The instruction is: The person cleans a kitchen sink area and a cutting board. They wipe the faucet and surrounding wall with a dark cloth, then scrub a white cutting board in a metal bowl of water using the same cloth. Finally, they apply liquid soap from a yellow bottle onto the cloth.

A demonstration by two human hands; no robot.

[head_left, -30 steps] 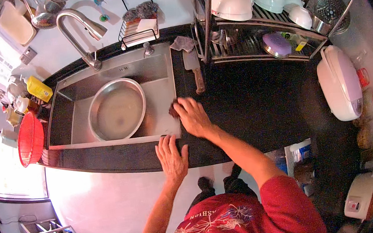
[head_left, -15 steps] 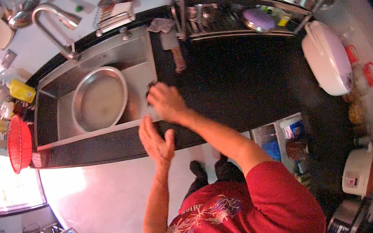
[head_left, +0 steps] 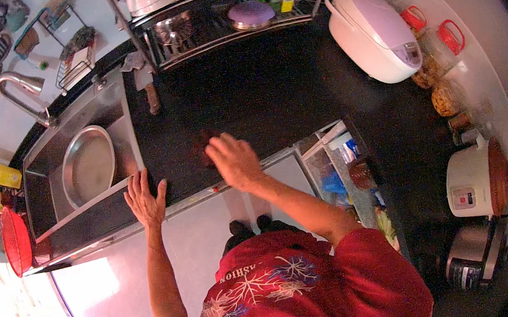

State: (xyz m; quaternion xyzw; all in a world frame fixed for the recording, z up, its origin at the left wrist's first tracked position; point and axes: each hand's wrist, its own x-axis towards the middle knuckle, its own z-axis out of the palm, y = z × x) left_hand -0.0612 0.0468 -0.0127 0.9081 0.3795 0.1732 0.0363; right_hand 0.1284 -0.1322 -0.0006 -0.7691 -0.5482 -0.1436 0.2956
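Observation:
My right hand (head_left: pixel 233 161) is over the black countertop (head_left: pixel 246 96), to the right of the sink (head_left: pixel 48 223). Its fingers press on a dark reddish-brown, cloth-like thing (head_left: pixel 205 144), blurred and hard to make out against the black surface. My left hand (head_left: pixel 146 200) rests with fingers spread at the counter's front edge, its fingertips by the sink's near right corner. It holds nothing. A round steel basin (head_left: pixel 68 175) with cloudy water in it stands inside the sink.
A cleaver (head_left: pixel 151 95) lies right of the sink, below a dish rack (head_left: pixel 215 49). A white rice cooker (head_left: pixel 360 44) stands at the back right, beside jars with red lids. Below the counter's front edge, a drawer (head_left: pixel 333 161) stands open. A red basket (head_left: pixel 15 241) is at far left.
The view has swung to the right. My right hand has moved from the sink's right rim onto the countertop with the dark thing. My left hand has come down by the sink's corner, fingers spread.

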